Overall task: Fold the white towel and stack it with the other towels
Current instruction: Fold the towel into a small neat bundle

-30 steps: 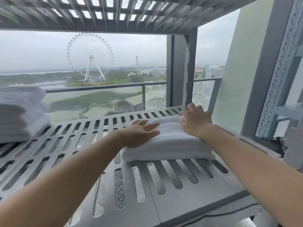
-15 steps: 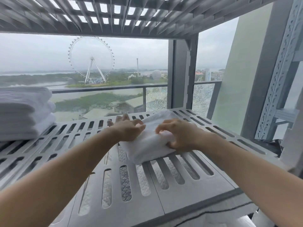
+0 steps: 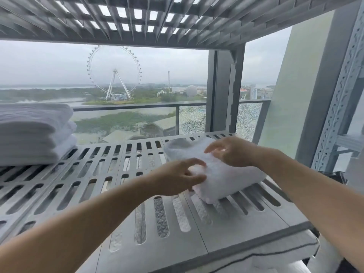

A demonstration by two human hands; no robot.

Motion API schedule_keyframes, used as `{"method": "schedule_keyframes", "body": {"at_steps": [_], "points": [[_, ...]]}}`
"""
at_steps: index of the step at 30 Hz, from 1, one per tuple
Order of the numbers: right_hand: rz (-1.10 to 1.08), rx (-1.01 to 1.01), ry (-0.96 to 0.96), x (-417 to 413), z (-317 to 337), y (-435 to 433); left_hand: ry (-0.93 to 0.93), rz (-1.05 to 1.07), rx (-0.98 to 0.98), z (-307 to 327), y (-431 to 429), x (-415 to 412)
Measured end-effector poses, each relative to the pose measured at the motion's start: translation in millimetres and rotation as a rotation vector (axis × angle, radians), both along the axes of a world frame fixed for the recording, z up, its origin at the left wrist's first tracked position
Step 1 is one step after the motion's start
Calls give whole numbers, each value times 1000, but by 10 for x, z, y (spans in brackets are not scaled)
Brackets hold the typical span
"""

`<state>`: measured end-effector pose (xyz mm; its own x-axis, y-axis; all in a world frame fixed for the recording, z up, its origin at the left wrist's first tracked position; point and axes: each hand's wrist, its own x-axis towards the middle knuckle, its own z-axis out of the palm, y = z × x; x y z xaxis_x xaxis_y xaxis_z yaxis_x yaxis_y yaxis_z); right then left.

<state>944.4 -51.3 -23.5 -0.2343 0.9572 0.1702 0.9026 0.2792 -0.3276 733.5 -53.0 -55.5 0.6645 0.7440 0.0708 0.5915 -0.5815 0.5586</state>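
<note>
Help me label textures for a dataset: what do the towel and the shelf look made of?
The towel looks like white terry cloth, probably cotton: its surface is nubbly and matte, and it sags softly where folded. The shelf is grey slotted panels with a matte finish; the rounded, even slots suggest moulded plastic, though painted metal cannot be ruled out.

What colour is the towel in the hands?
White. The towel shows best in the head view, lying on the grey slotted shelf.
</note>
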Motion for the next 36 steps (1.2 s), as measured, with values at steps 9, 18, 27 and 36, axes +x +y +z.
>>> {"method": "schedule_keyframes", "body": {"at_steps": [9,18,27,36], "points": [[-120,-116,-268,-329,-268,-103,502,-6,556,7,684,-138],[13,0,-187,359,-82,5,531,47,880,69,564,31],[38,144,-66,390,-383,90,559,-34,712,116,458,-24],[40,258,-34,489,-594,227,449,40,1059,118,670,-256]]}}
